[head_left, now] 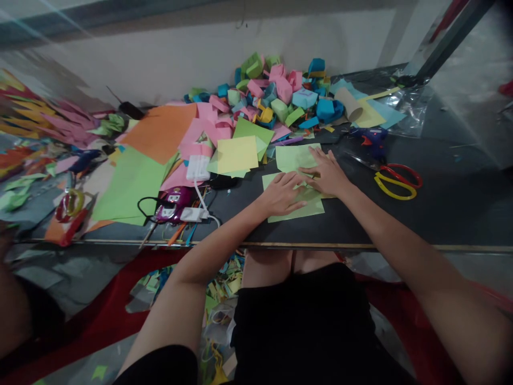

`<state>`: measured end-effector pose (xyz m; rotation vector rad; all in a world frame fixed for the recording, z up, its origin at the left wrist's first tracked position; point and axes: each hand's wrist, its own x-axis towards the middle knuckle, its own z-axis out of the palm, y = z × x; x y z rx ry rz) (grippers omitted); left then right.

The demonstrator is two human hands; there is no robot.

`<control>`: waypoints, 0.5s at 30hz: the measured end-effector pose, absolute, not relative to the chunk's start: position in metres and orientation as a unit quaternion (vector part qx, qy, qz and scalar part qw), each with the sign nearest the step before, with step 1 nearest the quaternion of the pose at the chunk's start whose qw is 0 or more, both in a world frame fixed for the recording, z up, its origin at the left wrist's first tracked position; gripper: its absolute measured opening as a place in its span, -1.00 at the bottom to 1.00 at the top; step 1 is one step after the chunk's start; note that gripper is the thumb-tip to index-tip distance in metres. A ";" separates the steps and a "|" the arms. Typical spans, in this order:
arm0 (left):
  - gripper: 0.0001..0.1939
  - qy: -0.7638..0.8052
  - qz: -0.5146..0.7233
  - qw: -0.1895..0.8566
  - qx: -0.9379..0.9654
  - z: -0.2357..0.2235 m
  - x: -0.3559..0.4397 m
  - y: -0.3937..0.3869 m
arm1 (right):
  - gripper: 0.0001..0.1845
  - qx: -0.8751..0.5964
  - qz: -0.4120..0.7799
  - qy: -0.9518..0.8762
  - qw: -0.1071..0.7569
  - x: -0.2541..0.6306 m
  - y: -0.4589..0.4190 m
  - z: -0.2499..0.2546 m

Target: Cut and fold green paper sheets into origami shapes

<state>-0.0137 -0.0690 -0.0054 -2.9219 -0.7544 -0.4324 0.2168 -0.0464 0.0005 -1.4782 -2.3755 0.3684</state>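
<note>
A light green sheet of paper (298, 207) lies on the dark table (441, 214) in front of me. My left hand (282, 193) rests flat on its left part, fingers stretched toward the middle. My right hand (326, 172) lies flat on the upper right part, fingers spread and pointing left, pressing the paper down. The fingertips of both hands nearly meet at the sheet's centre. A second light green sheet (294, 156) sits just beyond my right hand.
Folded paper shapes (276, 93) are piled at the back. Loose coloured sheets (160, 133) cover the left side. Red-and-yellow scissors (396, 181) and a blue glue gun (372, 140) lie to the right. A white charger with cable (194, 214) and another pair of scissors (70, 208) sit left.
</note>
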 end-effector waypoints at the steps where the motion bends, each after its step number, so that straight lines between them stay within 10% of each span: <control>1: -0.25 -0.246 -0.145 0.043 -0.957 -0.006 -0.013 -0.069 | -0.51 -0.517 0.129 -0.831 0.158 0.217 -0.046 0.001; 15: -0.14 -0.278 -0.186 -0.022 -0.942 -0.006 -0.011 -0.063 | -0.57 -0.540 0.123 -0.819 0.150 0.214 -0.048 0.002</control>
